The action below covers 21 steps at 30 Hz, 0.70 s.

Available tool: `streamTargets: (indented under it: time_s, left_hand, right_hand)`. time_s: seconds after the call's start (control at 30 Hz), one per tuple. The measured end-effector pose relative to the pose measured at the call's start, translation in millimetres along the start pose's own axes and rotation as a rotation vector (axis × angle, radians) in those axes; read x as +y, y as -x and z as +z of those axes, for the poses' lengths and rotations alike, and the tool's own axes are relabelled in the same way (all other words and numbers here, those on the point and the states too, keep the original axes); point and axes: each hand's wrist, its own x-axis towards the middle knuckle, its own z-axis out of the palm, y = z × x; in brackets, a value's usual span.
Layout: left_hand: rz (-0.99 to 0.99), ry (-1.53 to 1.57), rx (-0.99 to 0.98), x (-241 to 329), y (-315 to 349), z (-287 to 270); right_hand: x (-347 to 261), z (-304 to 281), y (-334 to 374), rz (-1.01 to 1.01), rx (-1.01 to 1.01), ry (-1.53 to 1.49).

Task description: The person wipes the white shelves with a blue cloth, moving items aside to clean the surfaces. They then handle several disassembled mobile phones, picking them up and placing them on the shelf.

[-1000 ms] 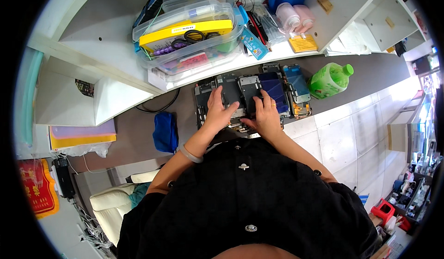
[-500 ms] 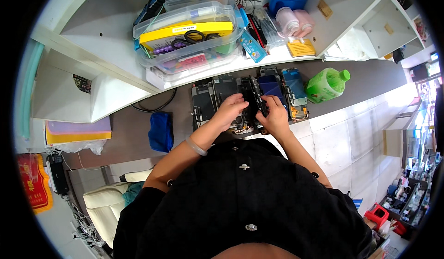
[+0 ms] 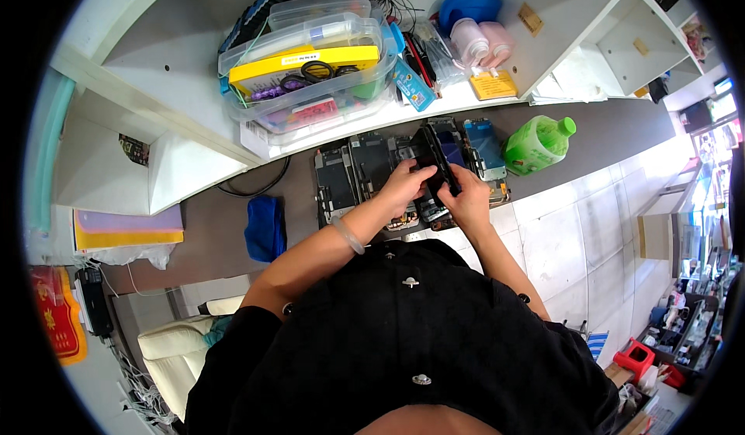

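A dark phone part [image 3: 429, 149], a slim black panel like a phone screen or frame, is tilted up on its edge between my two hands. My right hand [image 3: 469, 200] pinches its right edge between thumb and fingers. From the other side, my left hand [image 3: 403, 187] has its fingertips closed against the panel's left face. Opened phones stand in a row around my hands: one with bare inner parts [image 3: 335, 179] at the left end, another [image 3: 370, 159] beside it, and a blue-screened one [image 3: 484, 144] at the right end. My hands partly hide the middle ones.
A green bottle [image 3: 538, 146] lies right of the phones on the brown desk [image 3: 206, 237]. A blue pouch [image 3: 265, 229] and a black cable [image 3: 252, 189] are to the left. Behind, a white shelf holds a clear plastic box [image 3: 310, 117] and pink bottles [image 3: 483, 43].
The panel has risen a little and turned more of its dark face toward my left hand. My left hand has moved right, its fingers coming to the panel. The view has shifted slightly.
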Motion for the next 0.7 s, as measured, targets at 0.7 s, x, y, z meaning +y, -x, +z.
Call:
streamTargets:
  time_s: [0.7]
  left_hand:
    - [0.519,0.186,-0.211,84.4,101.8,24.6]
  right_hand:
    - [-103.2,-83.8,-14.5,-0.352,-0.030,-0.204]
